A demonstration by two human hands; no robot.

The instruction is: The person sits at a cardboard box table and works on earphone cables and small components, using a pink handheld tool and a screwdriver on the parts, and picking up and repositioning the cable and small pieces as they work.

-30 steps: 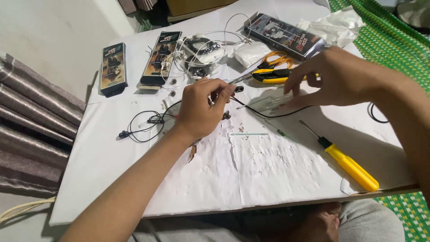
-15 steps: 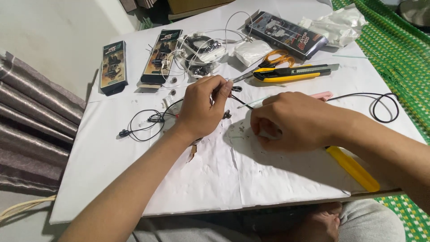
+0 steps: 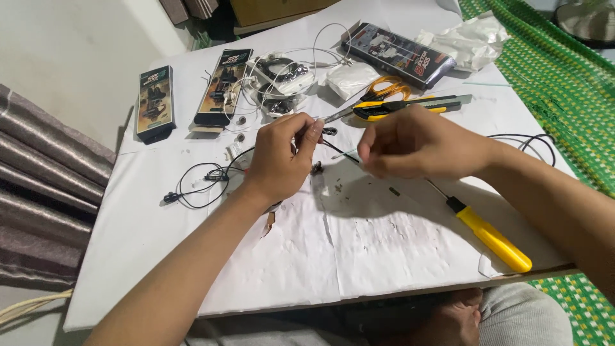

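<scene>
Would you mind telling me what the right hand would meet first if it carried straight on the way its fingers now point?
The right hand points leftward, toward the left hand. It would probably meet the thin black wire between them first, then the left hand's fingertips, though depth is unclear.

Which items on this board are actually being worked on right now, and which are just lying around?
In hand:
- left hand pinching a thin black wire
- right hand closed at the wire's other end; what it grips is hidden

Lying about:
- yellow screwdriver
- yellow utility knife
- orange scissors
- black earphone cable
- three dark retail boxes
- crumpled plastic bag
</scene>
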